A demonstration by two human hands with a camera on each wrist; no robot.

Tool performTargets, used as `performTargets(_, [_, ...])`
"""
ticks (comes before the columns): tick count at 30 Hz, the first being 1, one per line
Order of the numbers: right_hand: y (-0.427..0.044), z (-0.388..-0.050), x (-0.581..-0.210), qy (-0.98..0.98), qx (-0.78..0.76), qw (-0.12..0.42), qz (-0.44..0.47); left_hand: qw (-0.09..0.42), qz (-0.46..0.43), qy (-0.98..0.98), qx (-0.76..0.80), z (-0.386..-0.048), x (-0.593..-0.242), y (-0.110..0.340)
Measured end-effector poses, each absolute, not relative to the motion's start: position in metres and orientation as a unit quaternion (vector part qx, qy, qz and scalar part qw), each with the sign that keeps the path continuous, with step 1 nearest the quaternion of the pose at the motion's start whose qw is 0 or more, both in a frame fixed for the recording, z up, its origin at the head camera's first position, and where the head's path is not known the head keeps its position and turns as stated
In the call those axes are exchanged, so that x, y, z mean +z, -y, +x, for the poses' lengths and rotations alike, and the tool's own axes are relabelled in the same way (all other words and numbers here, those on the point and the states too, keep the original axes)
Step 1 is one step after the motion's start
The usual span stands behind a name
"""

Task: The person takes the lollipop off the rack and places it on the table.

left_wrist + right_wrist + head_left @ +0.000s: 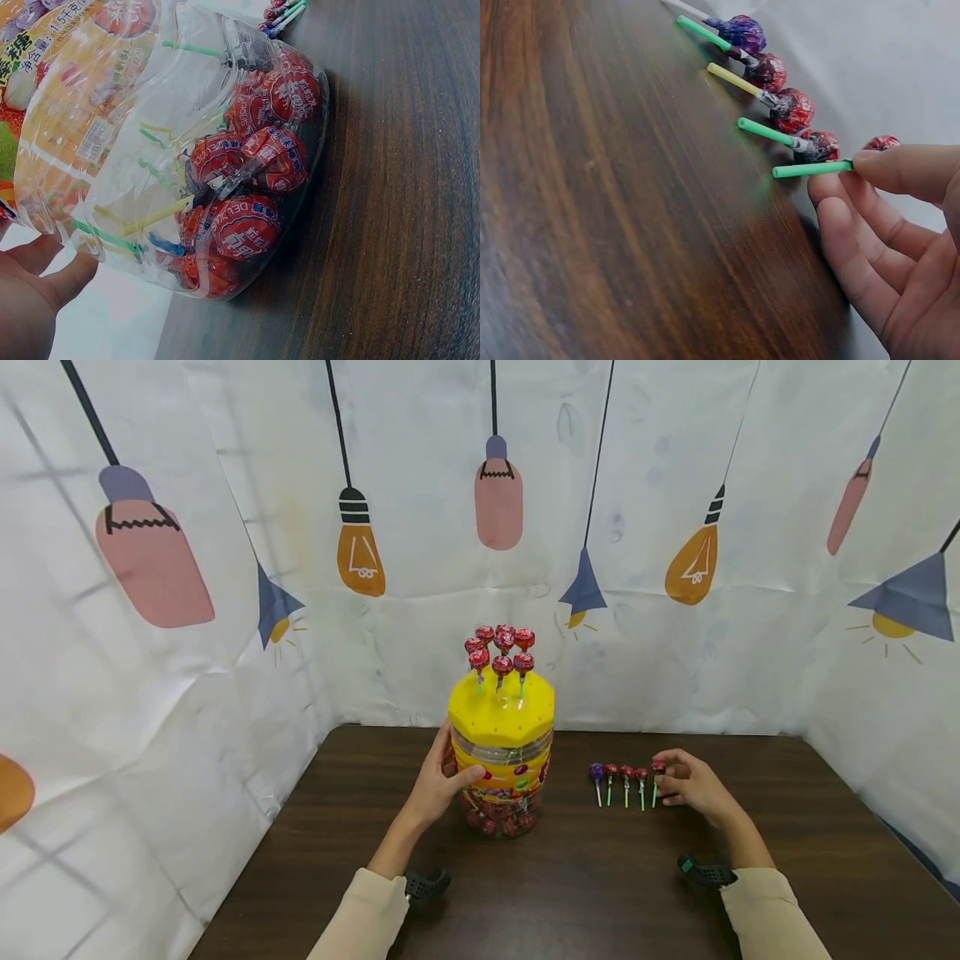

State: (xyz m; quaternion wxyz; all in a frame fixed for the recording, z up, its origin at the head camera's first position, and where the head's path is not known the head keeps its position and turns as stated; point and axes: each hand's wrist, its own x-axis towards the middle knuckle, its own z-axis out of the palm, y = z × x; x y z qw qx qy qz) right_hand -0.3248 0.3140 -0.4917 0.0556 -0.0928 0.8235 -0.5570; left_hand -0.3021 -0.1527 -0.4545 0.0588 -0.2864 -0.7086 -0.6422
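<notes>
A clear plastic lollipop jar [504, 781] with a yellow lid [501, 718] stands upright on the table. Several red-wrapped lollipops [503, 667] stick up from the lid, and more red lollipops [244, 225] lie inside at the jar's base. My left hand [435, 781] grips the jar's left side, thumb across the front label. At the right end of a short row, my right hand [697, 789] pinches a lollipop with a green stick [810, 169]; its red head is partly hidden by the fingers. Beside it lie a purple lollipop [597, 772] and several red ones [626, 773].
The dark wood table [585, 885] runs back to a white cloth [420, 652] printed with lamps, which also hangs at both sides. Dark wrist straps [427, 884] sit on both forearms.
</notes>
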Motion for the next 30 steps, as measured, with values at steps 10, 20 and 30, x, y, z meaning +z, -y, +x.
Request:
performTargets(10, [-0.3104,-0.3256,-0.4916,-0.849,-0.518,0.073,-0.074,0.059,-0.291,0.707,-0.641,-0.303,-0.4549,0.1529])
performTargets(20, [-0.3079,-0.3281,-0.4935,-0.878,-0.47,0.069,-0.065,0.059,-0.288,0.71,-0.64,-0.3017,-0.4548,0.1534])
performTargets(30, [-0.3106,-0.3238,-0.4848,-0.875,-0.473,0.075,-0.068,0.061,-0.295,0.708,-0.639,-0.3034,-0.4558,0.1539])
